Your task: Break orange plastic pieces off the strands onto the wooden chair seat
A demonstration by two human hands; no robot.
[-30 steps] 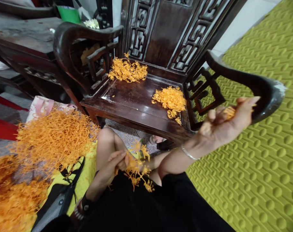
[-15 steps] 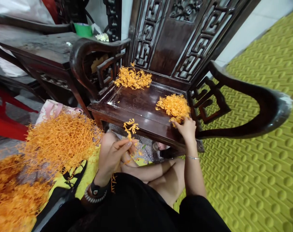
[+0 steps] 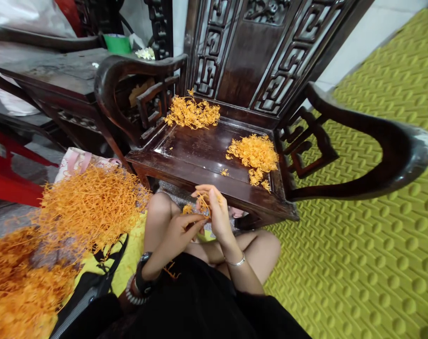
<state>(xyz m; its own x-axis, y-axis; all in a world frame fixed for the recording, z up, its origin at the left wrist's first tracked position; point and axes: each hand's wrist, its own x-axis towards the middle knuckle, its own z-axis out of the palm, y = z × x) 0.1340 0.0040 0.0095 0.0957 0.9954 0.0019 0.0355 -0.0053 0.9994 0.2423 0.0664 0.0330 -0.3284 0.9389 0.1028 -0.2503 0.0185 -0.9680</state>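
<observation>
Above my lap, my left hand [image 3: 186, 230] pinches an orange strand piece [image 3: 203, 203]. My right hand [image 3: 217, 212] meets it from the right, its fingers closed round the same piece. On the dark wooden chair seat [image 3: 196, 146] lie two heaps of orange curly pieces: one heap [image 3: 193, 113] at the back left, another heap [image 3: 256, 153] at the right. A single small piece [image 3: 224, 172] lies apart near the right heap. To my left, a large pile of long orange strands [image 3: 90, 207] rests over a pink and white bag [image 3: 83, 160].
More orange strands [image 3: 27, 292] lie at the lower left beside a black bag [image 3: 80, 296]. A red stool [image 3: 12, 165] stands at the left. On a dark table [image 3: 59, 70] sits a green bowl [image 3: 117, 44]. A yellow textured mat [image 3: 358, 245] covers the right.
My right hand has left the right heap on the seat and come to my left hand above my lap. A small piece now lies on the seat left of that heap.
</observation>
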